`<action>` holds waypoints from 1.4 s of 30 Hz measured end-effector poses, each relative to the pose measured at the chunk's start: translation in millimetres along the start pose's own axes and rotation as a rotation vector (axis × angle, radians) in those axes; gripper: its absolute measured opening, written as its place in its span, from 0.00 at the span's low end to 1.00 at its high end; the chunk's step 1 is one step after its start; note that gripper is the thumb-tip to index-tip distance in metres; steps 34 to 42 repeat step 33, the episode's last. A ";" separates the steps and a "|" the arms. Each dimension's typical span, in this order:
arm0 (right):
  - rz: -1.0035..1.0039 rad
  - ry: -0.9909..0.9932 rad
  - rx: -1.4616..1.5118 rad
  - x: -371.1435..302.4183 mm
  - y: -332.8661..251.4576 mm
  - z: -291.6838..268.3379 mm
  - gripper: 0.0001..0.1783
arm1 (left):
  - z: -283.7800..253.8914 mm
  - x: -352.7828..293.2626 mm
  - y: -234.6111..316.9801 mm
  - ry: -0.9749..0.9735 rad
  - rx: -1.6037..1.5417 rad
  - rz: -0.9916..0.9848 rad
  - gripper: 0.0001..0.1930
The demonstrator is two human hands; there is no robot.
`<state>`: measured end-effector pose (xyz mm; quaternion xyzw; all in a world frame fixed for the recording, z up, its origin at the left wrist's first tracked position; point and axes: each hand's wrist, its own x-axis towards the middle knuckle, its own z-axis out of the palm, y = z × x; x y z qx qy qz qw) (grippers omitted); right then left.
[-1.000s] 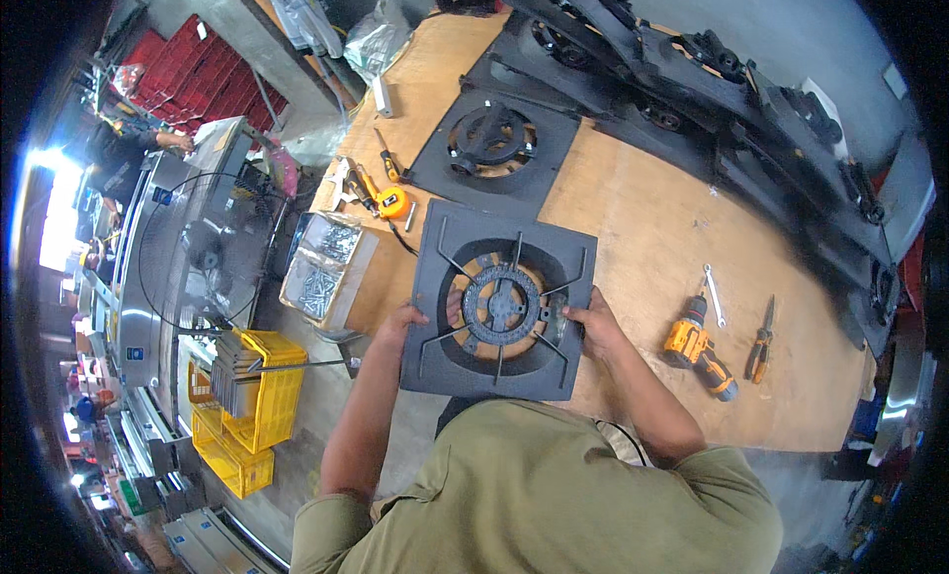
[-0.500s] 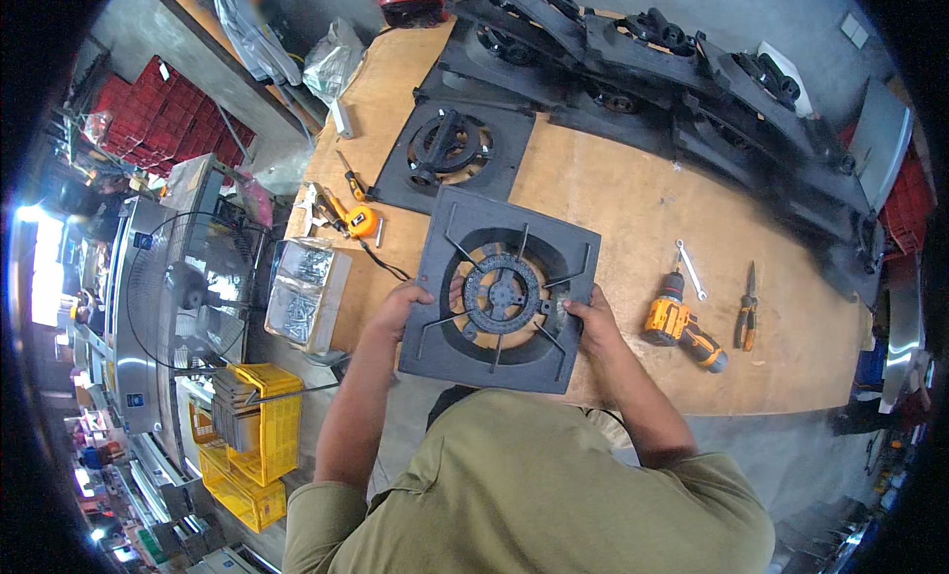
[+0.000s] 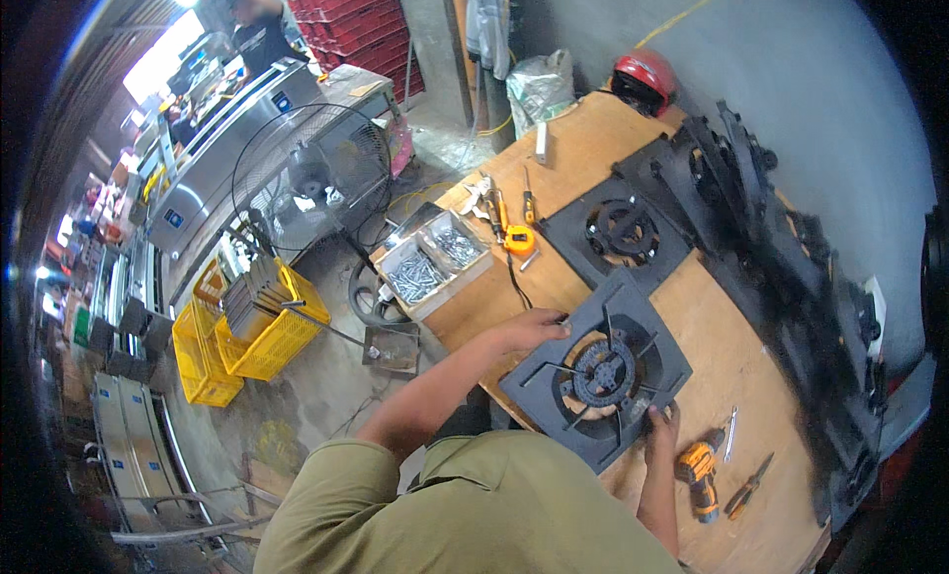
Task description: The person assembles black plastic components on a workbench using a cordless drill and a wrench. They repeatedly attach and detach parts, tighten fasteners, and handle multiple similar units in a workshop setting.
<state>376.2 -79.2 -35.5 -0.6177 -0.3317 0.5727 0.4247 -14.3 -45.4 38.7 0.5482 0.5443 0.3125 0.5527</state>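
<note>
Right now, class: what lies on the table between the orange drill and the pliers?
In the head view, a slim silvery tool lies on the bare wooden table between the orange drill and pliers.

Count on the bench (image 3: 732, 347) — 2 black burner plates lying flat: one under the hands (image 3: 598, 368), one further back (image 3: 621, 230). More stacked along the wall, number unclear. 1 orange drill (image 3: 698, 475), 1 pliers (image 3: 747, 486), 1 orange tape measure (image 3: 518, 240), 2 screw trays (image 3: 435, 260). Floor — 2 yellow crates (image 3: 237, 342).
</note>
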 end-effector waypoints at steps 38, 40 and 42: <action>-0.660 -0.232 -0.447 65.2 -121.0 277.1 0.31 | -249.1 -101.5 -92.8 0.604 0.582 0.151 0.15; -0.660 -0.232 -0.447 65.2 -121.0 277.1 0.31 | -249.1 -101.5 -92.8 0.604 0.582 0.151 0.15; -0.660 -0.232 -0.447 65.2 -121.0 277.1 0.31 | -249.1 -101.5 -92.8 0.604 0.582 0.151 0.15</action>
